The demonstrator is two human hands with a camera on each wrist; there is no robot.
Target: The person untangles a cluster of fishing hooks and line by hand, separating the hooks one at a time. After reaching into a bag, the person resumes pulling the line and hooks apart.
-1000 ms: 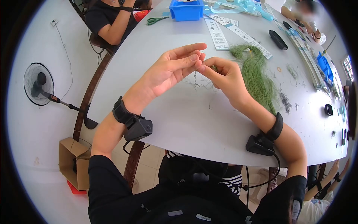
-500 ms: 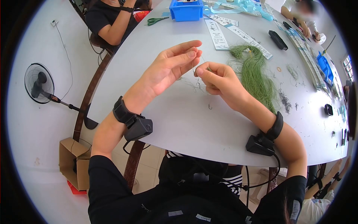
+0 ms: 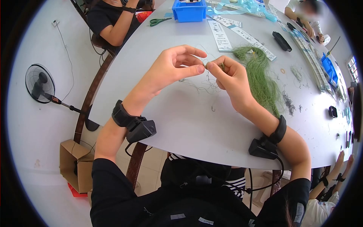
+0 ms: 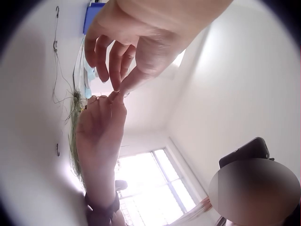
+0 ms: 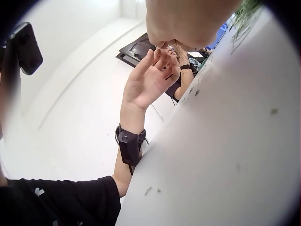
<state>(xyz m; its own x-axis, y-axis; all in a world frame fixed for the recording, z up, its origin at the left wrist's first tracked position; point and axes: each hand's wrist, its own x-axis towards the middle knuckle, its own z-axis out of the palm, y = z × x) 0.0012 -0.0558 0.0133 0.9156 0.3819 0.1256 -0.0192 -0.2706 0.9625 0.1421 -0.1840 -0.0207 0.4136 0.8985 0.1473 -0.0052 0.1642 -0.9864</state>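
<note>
In the head view, my left hand (image 3: 168, 69) and right hand (image 3: 235, 81) meet above the grey table (image 3: 170, 125). The right thumb and index finger pinch thin line, with a small greenish tangle (image 3: 222, 67) against the curled fingers. My left thumb and a fingertip close on the line beside them, the other fingers spread, as the left wrist view shows. Fine line (image 3: 198, 89) trails under the hands. Nearer me, a small hook (image 3: 213, 109) lies on the table. A bundle of green line (image 3: 261, 81) lies beside the right forearm.
Beyond the hands are a blue bin (image 3: 189, 12), green-handled scissors (image 3: 157, 22), printed strips (image 3: 220, 36) and a black case (image 3: 282, 41). Dark bits (image 3: 289, 104) lie right of the bundle. Two other people sit at the table's far side.
After moving apart, the hands have come together again. My left hand has turned, its thumb lower and its fingers more spread; my right hand has risen slightly and moved right.
</note>
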